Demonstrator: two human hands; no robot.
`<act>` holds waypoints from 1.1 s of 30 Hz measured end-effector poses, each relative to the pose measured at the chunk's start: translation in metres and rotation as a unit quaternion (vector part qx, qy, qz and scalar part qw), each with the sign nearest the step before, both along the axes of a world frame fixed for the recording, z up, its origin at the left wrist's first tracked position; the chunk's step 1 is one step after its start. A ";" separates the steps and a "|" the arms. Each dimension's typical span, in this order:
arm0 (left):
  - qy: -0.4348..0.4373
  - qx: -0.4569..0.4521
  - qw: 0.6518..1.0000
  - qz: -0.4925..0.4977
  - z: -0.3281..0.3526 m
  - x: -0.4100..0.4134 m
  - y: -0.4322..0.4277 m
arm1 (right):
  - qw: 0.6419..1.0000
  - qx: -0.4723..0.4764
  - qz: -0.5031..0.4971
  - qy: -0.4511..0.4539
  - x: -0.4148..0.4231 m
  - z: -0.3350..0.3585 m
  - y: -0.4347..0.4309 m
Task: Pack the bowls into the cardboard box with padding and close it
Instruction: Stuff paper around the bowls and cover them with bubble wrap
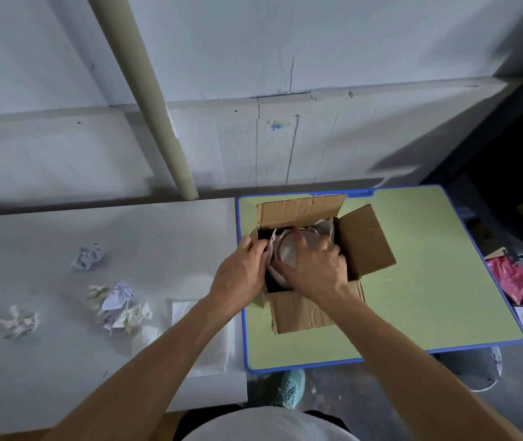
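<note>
White flat tabletop [47, 237] carries crumpled paper wads [120, 305] and white foam sheets [214, 354]; adjoining blue-rimmed green tabletop [428, 281] carries 1 open brown cardboard box [304, 310].

Matt, creased brown cardboard is shown by the box [304, 310] at centre frame; a smooth, faintly glossy bowl [286, 253] is seen inside; crumpled paper [117, 300] is seen lower left.

Head-worn wide-angle view, facing forward-down, close above cardboard box [304, 313].
</note>
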State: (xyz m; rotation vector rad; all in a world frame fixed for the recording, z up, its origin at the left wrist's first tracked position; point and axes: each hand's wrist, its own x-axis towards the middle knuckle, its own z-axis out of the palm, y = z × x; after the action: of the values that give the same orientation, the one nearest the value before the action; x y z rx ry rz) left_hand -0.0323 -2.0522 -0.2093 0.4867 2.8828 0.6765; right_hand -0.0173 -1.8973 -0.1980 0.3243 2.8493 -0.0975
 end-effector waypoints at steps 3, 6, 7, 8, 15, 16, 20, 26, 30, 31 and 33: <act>-0.009 -0.019 1.000 0.002 0.005 0.002 0.001 | 1.000 0.017 0.005 -0.004 0.000 0.001 -0.005; -0.021 -0.029 0.999 0.010 0.012 -0.001 0.004 | 1.000 -0.003 0.015 -0.025 0.001 0.004 0.001; -0.004 -0.033 0.999 0.009 0.013 -0.003 0.005 | 1.000 -0.010 0.016 -0.023 0.001 0.006 0.007; 0.018 -0.041 0.999 0.006 0.015 -0.007 0.007 | 1.000 -0.013 0.021 -0.013 0.000 0.008 0.012; 0.061 -0.167 0.984 -0.008 0.028 -0.035 0.035 | 0.995 -0.039 0.088 -0.014 0.011 0.012 0.031; 0.065 -0.189 0.980 -0.006 0.029 -0.036 0.039 | 0.995 -0.042 0.089 -0.015 0.012 0.013 0.031; 0.042 -0.215 0.975 0.021 0.031 -0.035 0.044 | 0.995 -0.044 0.089 -0.008 0.012 0.014 0.033; -0.110 -0.064 0.992 0.005 0.049 -0.045 0.028 | 0.992 -0.046 0.119 0.013 0.016 0.025 0.043; -0.117 0.014 0.993 0.019 0.062 -0.047 0.009 | 0.982 -0.075 0.159 0.070 0.017 0.033 0.041; -0.107 0.030 0.993 0.026 0.063 -0.044 0.002 | 0.979 -0.082 0.171 0.076 0.016 0.034 0.040; -0.072 0.045 0.996 0.037 0.061 -0.038 -0.011 | 0.972 -0.085 0.200 0.092 0.014 0.036 0.037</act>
State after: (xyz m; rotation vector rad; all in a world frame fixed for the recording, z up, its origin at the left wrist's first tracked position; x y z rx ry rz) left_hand -0.0700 -2.0635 -0.1481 0.3288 2.7553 0.8207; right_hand -0.0031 -1.8600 -0.1617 -0.3103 2.9945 -0.3003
